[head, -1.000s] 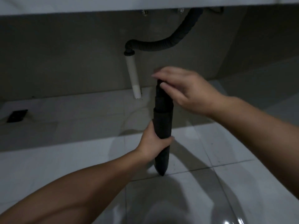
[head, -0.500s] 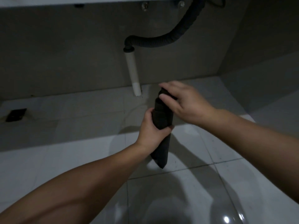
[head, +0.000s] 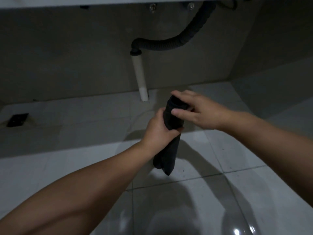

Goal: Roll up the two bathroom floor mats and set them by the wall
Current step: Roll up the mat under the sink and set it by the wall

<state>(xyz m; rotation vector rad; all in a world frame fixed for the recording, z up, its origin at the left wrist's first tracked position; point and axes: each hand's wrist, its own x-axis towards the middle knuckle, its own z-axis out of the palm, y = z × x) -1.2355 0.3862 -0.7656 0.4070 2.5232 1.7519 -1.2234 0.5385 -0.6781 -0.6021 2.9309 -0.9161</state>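
Holds a dark rolled mat point(head: 166, 155) roughly upright in mid-air above the pale tiled floor point(head: 237, 192), lower end tapering to a loose point clear of the tiles. Grips the roll round its middle with the left hand point(head: 157, 131), fingers and thumb curled about it. Caps the top end with the right hand point(head: 199, 112), thumb pressed on the near side, fingers bent over the far edge of the roll's open mouth. Shows layered coils of fabric inside that mouth, finer detail lost in the dim light. Hangs in front of the grey wall point(head: 67, 56), not touching it. Beyond the hands: a white pipe point(head: 139, 77) rising from the floor against the wall, with the end of a dark corrugated hose point(head: 177, 43) seated in its top and curving up to the right under a pale ledge point(head: 118, 1). Far left on the floor, a dark square drain point(head: 17, 119), well apart from the mat
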